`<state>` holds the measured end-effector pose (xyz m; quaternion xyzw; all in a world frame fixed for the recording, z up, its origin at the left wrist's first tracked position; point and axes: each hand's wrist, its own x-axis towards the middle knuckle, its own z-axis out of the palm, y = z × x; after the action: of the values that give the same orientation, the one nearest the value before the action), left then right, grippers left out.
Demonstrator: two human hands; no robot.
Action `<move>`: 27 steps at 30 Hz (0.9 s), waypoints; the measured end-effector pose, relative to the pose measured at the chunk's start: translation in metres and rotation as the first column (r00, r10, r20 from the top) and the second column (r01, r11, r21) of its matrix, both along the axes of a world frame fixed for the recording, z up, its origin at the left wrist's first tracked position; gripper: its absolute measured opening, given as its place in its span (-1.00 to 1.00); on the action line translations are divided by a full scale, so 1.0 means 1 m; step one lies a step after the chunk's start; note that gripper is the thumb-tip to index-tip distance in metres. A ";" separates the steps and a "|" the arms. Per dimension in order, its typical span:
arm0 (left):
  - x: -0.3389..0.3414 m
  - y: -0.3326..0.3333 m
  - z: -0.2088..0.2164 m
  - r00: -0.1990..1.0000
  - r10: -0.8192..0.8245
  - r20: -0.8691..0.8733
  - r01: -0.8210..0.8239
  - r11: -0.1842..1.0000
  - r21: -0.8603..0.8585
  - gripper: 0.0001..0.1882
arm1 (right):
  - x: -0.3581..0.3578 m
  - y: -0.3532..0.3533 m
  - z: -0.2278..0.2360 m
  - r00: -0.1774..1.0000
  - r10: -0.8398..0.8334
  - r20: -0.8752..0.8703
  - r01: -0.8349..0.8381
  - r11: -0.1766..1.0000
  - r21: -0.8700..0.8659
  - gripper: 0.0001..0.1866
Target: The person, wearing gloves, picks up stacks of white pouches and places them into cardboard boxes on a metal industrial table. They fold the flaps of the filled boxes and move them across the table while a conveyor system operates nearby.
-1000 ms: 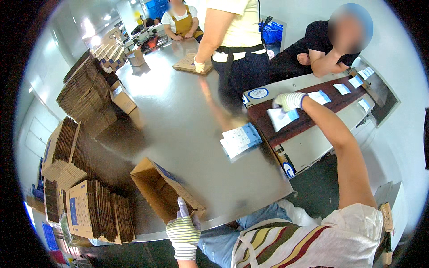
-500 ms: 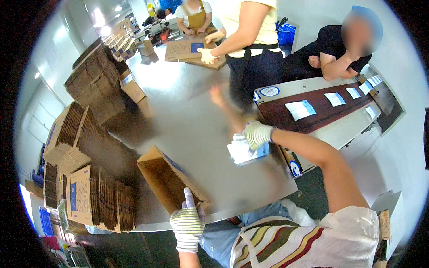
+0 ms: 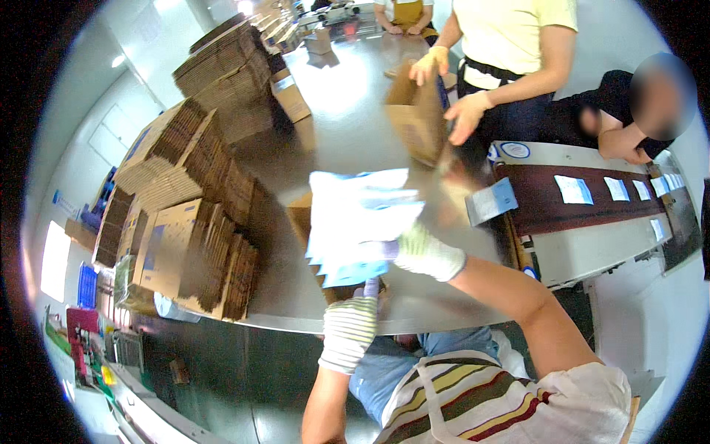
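A fanned stack of white and light-blue flat packets (image 3: pixel 359 214) is gripped in my right hand (image 3: pixel 430 253), which wears a striped glove. The packets are over an open cardboard box (image 3: pixel 298 213) and hide most of it. At the box's near end my left hand (image 3: pixel 347 333), gloved too, grips the cardboard with its thumb pointing up; its other fingers are mostly hidden. To the right, one more packet (image 3: pixel 491 202) tilts off the end of the conveyor belt (image 3: pixel 529 196).
Stacks of flattened cardboard boxes (image 3: pixel 174 244) line the left side of the metal table (image 3: pixel 340 118). Across from me a co-worker in a yellow shirt handles a box (image 3: pixel 418 111). More packets (image 3: pixel 573 189) lie along the belt, and another person leans beside it.
My right hand has carried the packets left, from the table by the belt to over the box. The co-worker's flat box now stands raised and opened. The whole view has shifted.
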<state>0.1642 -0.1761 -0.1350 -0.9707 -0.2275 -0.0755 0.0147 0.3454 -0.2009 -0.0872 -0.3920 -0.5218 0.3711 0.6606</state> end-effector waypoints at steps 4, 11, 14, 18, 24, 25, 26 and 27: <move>-0.005 -0.006 0.004 0.995 0.092 -0.047 -0.094 0.995 -0.042 -0.40 | -0.014 0.056 -0.024 0.645 -0.061 0.762 -0.270 0.914 0.302 -0.45; -0.017 0.014 0.058 0.834 -0.053 0.549 0.102 0.993 -0.059 -0.69 | -0.017 0.066 -0.077 0.198 0.127 0.972 0.010 0.991 -0.131 -0.32; 0.008 0.068 0.087 0.874 0.125 0.470 -0.082 0.990 -0.110 -0.79 | -0.027 0.049 -0.020 -0.064 0.311 0.948 0.045 0.950 -0.308 -0.14; 0.034 0.137 0.027 0.977 0.024 -0.212 -0.095 0.940 -0.328 -0.70 | -0.015 0.029 0.003 0.173 0.256 0.951 -0.007 0.966 -0.259 -0.18; 0.066 0.126 0.010 0.745 0.072 -0.663 -0.407 0.836 -0.367 -0.63 | -0.043 -0.028 -0.015 0.088 0.005 0.996 -0.128 0.992 0.006 -0.32; 0.071 0.120 0.008 0.713 0.019 -0.701 -0.399 0.833 -0.383 -0.62 | -0.046 -0.031 -0.035 -0.026 -0.057 0.998 -0.114 0.992 0.054 -0.60; 0.074 0.118 0.006 0.671 -0.037 -0.740 -0.394 0.828 -0.398 -0.61 | -0.050 -0.028 -0.053 -0.022 -0.011 1.000 -0.069 0.998 0.010 -0.76; 0.076 0.114 0.013 0.619 -0.112 -0.777 -0.357 0.841 -0.407 -0.60 | -0.049 -0.024 -0.059 -0.014 -0.068 0.998 -0.058 0.996 0.067 -0.79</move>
<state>0.2399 -0.0626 -0.1224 -0.8526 -0.2787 0.4162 -0.1491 0.2962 -0.2251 -0.1457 -0.5118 -0.8509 -0.0444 0.1099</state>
